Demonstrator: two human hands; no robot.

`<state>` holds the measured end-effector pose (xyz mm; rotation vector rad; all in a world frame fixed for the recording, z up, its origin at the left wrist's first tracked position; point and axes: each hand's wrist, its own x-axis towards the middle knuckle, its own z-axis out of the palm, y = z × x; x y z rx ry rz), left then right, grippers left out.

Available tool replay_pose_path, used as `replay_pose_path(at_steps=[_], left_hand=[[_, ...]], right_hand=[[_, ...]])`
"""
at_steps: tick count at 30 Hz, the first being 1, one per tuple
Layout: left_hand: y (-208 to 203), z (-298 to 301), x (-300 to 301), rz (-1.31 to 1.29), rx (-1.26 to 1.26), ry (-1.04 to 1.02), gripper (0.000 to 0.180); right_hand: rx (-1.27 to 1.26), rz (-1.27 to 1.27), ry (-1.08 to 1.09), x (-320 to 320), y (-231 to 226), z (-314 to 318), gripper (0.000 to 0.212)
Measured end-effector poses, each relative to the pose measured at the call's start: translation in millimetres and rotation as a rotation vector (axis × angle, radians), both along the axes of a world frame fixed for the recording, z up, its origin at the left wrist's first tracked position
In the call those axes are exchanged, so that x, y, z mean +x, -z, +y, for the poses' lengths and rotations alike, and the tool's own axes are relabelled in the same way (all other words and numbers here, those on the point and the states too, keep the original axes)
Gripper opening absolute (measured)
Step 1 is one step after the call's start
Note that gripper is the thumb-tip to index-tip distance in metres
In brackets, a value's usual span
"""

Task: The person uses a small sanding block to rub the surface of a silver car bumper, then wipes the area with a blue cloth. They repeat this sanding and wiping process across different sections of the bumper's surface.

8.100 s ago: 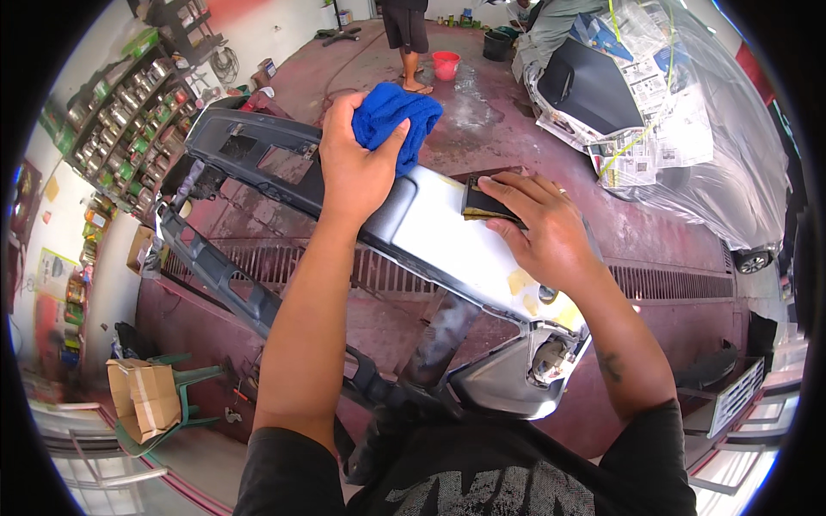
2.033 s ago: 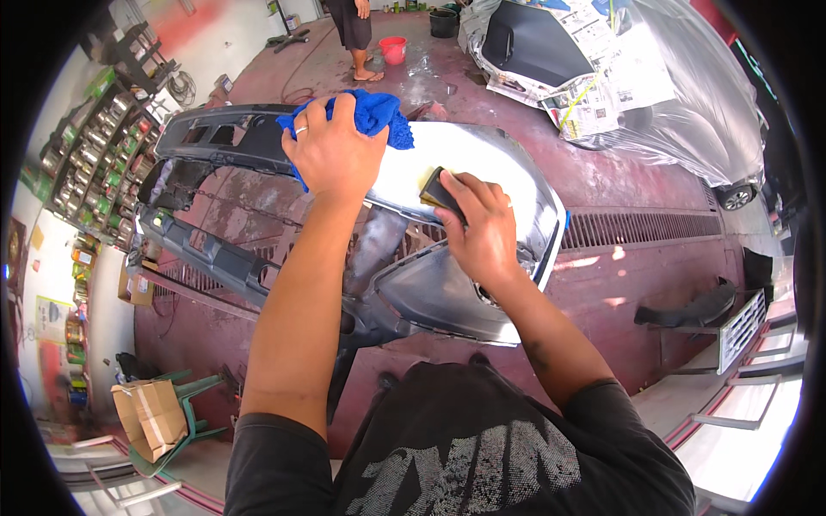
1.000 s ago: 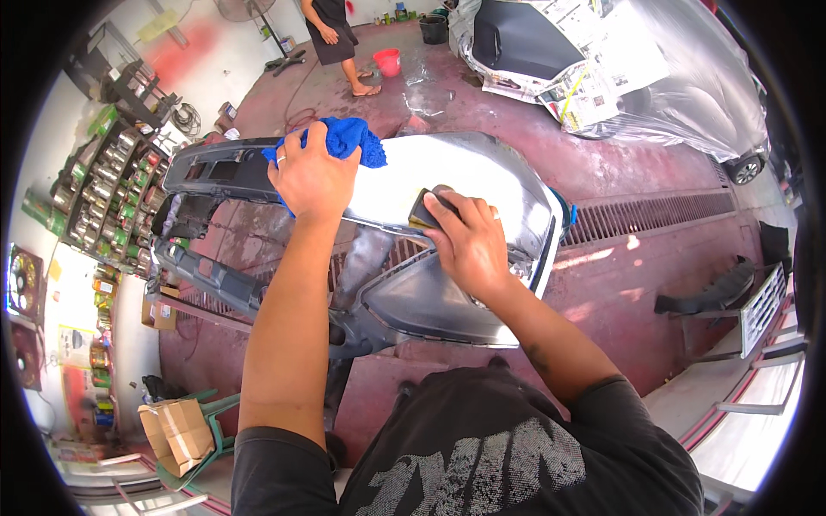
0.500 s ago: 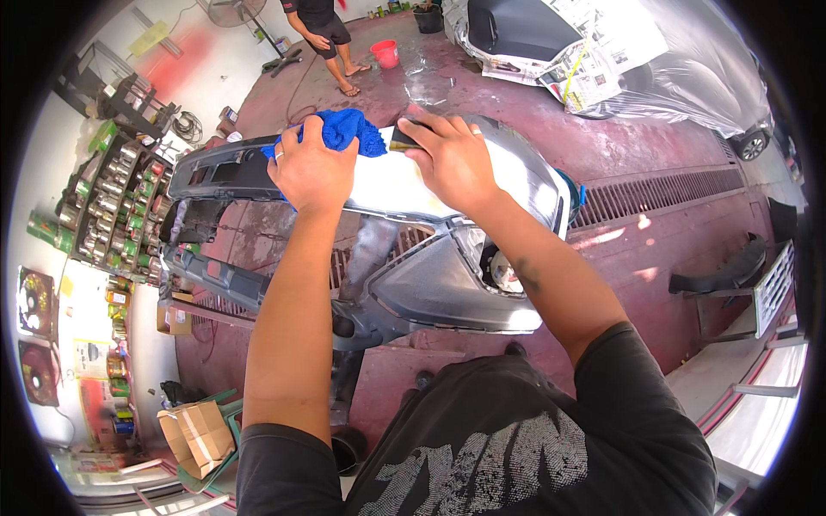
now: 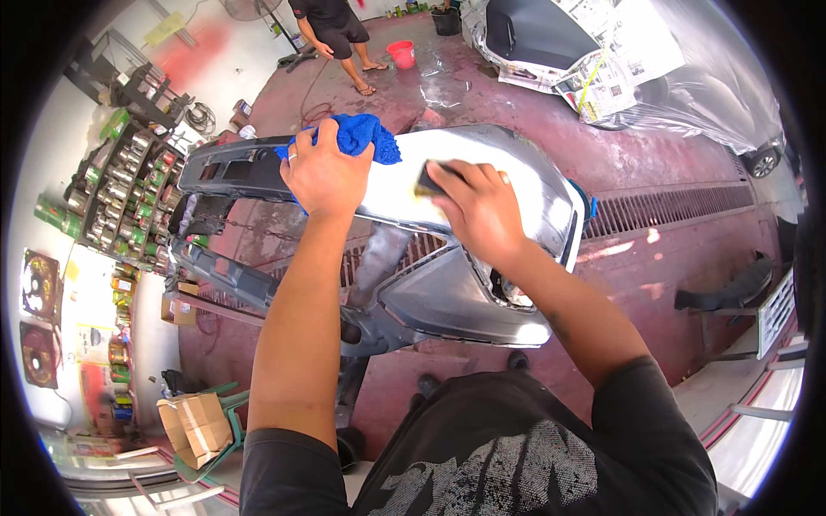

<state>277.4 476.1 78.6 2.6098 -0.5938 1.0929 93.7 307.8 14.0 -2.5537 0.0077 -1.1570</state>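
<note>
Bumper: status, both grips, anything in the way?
Left grip on blue cloth. Right grip on dark block, at bumper, white section. Bystander beyond bumper, apart from it.

Black T-shirt (image 5: pixel 430 413): large grey block lettering (image 5: pixel 557 469) across front. Newspaper sheets (image 5: pixel 613 90) on wrapped car (image 5: pixel 714 99): print too small to read.

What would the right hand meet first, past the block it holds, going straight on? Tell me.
Probably the blue cloth in the left hand, though depth along that line is unclear.
</note>
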Motion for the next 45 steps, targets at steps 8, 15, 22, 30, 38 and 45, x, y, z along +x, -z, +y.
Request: replay_pose_path(at_steps=[8, 15, 22, 30, 38, 45], left_hand=[[-6.7, -12.8, 0.9, -0.01, -0.005, 0.02, 0.06], [0.8, -2.8, 0.7, -0.121, 0.03, 0.002, 0.057], [3.7, 0.1, 4.1, -0.062, -0.002, 0.017, 0.056], [-5.3, -0.6, 3.7, 0.001, 0.045, 0.008, 0.058], [1.7, -4.2, 6.1, -0.051, -0.008, 0.044, 0.061], [1.1, 3.3, 3.1, -0.054, 0.018, 0.005, 0.059]], right_hand=[[0.014, -0.152, 0.132, 64.3, -15.7, -27.3, 0.046], [-0.024, -0.076, -0.099, -14.6, 15.7, 1.1, 0.058], [-0.02, -0.066, -0.151, -24.8, 20.0, -3.0, 0.056], [0.014, -0.095, -0.067, 18.7, -2.4, 39.3, 0.06], [0.062, -0.147, -0.077, -26.2, 40.4, 18.2, 0.062], [0.011, -0.055, -0.076, -67.0, 56.6, -15.1, 0.059]])
